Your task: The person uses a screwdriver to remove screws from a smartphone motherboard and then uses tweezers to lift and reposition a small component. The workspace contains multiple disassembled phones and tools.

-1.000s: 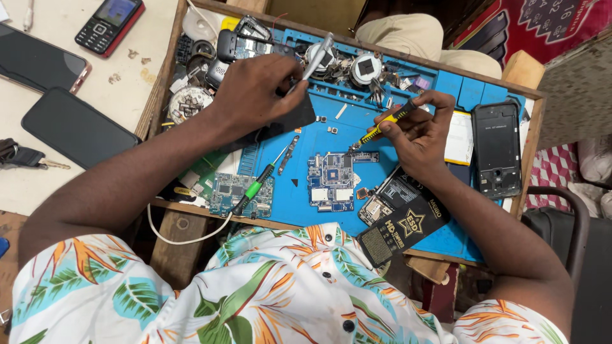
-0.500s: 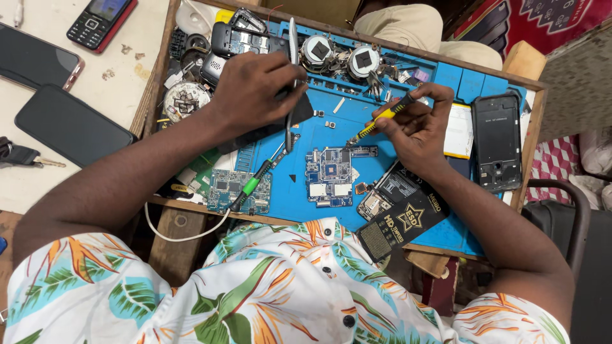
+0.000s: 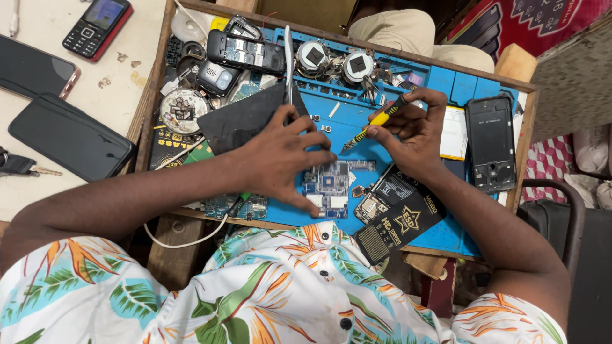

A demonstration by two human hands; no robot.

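My left hand (image 3: pixel 280 158) holds silver tweezers (image 3: pixel 288 60) that stick up past the thumb. Its fingers rest spread on the left edge of a small blue circuit board (image 3: pixel 331 186), which lies on the blue work mat (image 3: pixel 354 118). My right hand (image 3: pixel 414 130) grips a yellow and black screwdriver (image 3: pixel 377 120). The tip points down and left, just above the top of the board. A dark flat panel (image 3: pixel 245 121) lies partly under my left wrist.
A black phone frame (image 3: pixel 489 143) lies at the mat's right. A black packet (image 3: pixel 398 222) sits below my right hand, and a second circuit board (image 3: pixel 237 207) under my left arm. Phone shells (image 3: pixel 245 51) and round parts (image 3: pixel 312 56) line the back. Phones (image 3: pixel 70 137) lie on the table at left.
My left hand has come down from the back of the mat with the tweezers and now rests on the circuit board. My right hand keeps the screwdriver, its tip lower, near the board.
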